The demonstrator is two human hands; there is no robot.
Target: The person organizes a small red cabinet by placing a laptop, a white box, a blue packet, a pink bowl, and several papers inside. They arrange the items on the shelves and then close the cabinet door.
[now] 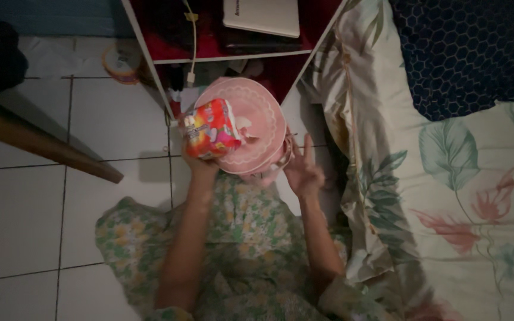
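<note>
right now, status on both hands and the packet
Left hand grips red packet. Right hand open, at pink container's edge. Shelf unit close behind.

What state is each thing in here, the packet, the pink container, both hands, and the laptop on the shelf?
Red snack packet: held up off the floor, looks sealed.
Left hand: shut around the packet's lower end.
Pink round container: lid on, tilted toward the camera.
Right hand: open, fingers spread, at the container's edge.
White laptop: closed, lying flat on the shelf.
White cable: hanging loose in front of the shelf.
</note>
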